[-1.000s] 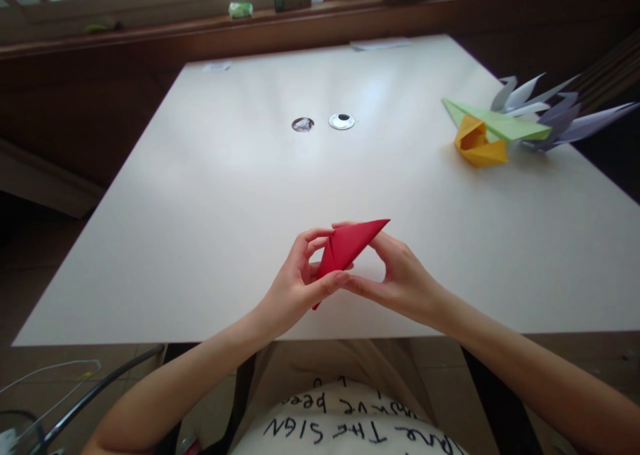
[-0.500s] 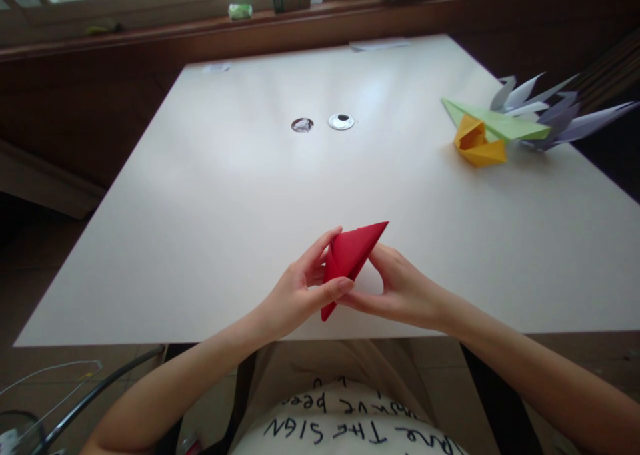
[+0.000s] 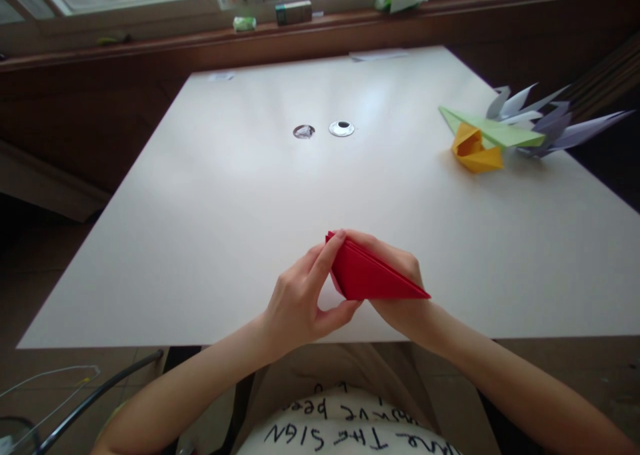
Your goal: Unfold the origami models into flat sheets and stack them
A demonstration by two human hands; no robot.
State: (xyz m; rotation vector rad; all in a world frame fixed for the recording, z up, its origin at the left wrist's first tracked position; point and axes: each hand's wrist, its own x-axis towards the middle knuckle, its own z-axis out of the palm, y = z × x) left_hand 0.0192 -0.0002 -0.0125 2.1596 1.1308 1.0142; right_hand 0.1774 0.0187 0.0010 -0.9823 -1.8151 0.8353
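I see the red folded paper (image 3: 373, 275) pointing towards four o'clock. My left hand (image 3: 295, 301) holds its ten-o'clock end; my right hand (image 3: 407, 265) backs it, grip hidden.

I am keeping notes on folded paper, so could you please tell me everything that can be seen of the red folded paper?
The red folded paper is a flat, matte, crisply creased wedge, with several layers showing along its upper edge. Its blunt end faces upper left; it narrows to a sharp tip at lower right. It is held over the near side of the white table. The left hand grips its blunt end, while the right hand lies behind it, partly hidden.
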